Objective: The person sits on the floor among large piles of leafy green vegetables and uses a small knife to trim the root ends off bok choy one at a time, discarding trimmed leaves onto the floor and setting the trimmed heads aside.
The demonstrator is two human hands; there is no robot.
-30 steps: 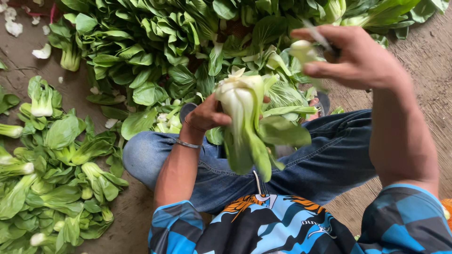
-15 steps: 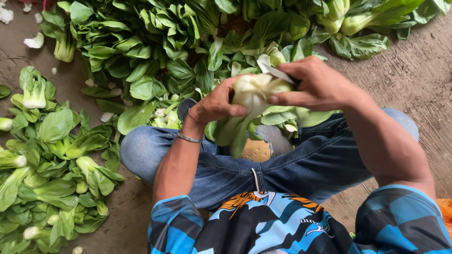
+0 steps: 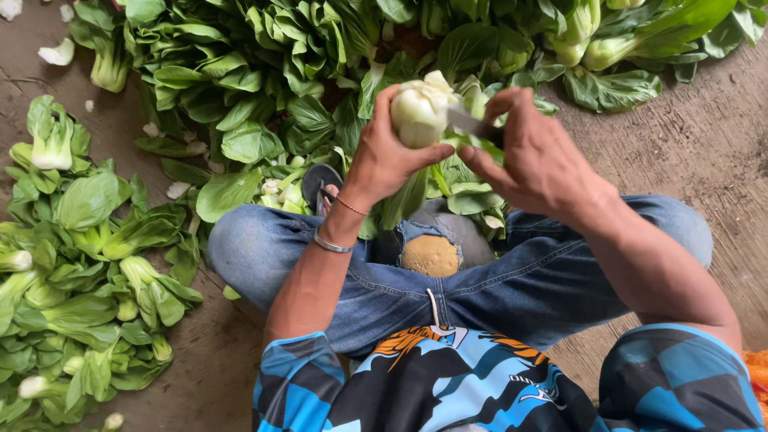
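Left hand (image 3: 388, 156) grips a bok choy (image 3: 422, 112) base-up above the knee (image 3: 432, 254), right hand (image 3: 536, 156) grips a knife (image 3: 472, 124) at its base; trimmed heads (image 3: 88, 264) left of knee, large pile (image 3: 320, 56) beyond remains.

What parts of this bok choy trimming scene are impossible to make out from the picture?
- Head view: the knife handle is hidden inside the right hand; only part of the blade shows.
- The leaves of the bok choy in the left hand hang behind hand and wrist.
- The big leaf pile is cut off by the top edge.
- The trimmed heap runs off the left edge.
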